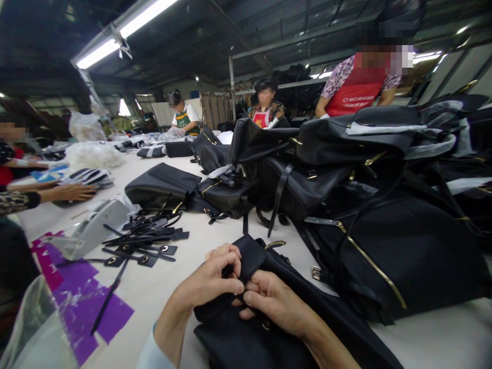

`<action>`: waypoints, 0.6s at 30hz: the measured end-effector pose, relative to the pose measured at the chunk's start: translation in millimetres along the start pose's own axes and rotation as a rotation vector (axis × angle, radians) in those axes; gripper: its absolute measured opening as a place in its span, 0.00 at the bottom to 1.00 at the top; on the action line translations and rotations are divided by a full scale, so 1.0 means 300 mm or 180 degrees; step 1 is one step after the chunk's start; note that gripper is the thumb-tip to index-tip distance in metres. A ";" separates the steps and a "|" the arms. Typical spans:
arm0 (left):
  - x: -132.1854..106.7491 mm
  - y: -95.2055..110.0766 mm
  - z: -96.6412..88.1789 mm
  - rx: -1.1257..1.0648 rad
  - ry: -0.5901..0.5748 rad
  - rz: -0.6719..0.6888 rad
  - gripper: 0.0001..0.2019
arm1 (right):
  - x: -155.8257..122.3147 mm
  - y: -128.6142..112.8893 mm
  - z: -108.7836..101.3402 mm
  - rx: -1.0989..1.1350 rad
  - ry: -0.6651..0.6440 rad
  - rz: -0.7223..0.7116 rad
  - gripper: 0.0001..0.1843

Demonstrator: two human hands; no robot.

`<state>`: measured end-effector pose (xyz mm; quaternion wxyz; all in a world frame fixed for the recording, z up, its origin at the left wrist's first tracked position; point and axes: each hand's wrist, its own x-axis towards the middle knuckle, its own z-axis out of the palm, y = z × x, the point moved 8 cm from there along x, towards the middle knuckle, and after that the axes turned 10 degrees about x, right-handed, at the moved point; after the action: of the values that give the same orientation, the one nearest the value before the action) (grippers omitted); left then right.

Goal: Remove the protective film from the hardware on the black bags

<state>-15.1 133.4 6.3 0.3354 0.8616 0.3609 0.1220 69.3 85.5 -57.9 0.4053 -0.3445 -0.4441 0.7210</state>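
Note:
A black leather-like bag lies on the table right in front of me, with a flap at its upper end and a gold zip beside it. My left hand is closed at the flap's edge, thumb and fingers pinching around a small shiny metal piece. Close against it, my right hand has its fingers curled and gripping the bag's black material. A small gold-coloured fitting shows below the right hand. My fingers partly hide what lies between them.
Black bags are piled to the right and ahead. Several black straps with metal rings lie left of centre, near a grey tape dispenser and purple sheeting. A co-worker's hand rests at far left; other people stand across the table.

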 end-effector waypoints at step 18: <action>-0.169 0.086 -0.016 0.1117 0.1379 -0.0273 0.08 | 0.012 -0.043 0.042 0.0315 -0.0060 -0.0151 0.13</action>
<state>-39.5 86.8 28.8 0.1010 0.8442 0.4760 0.2247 60.4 87.7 -41.9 0.4347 -0.3065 -0.4197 0.7355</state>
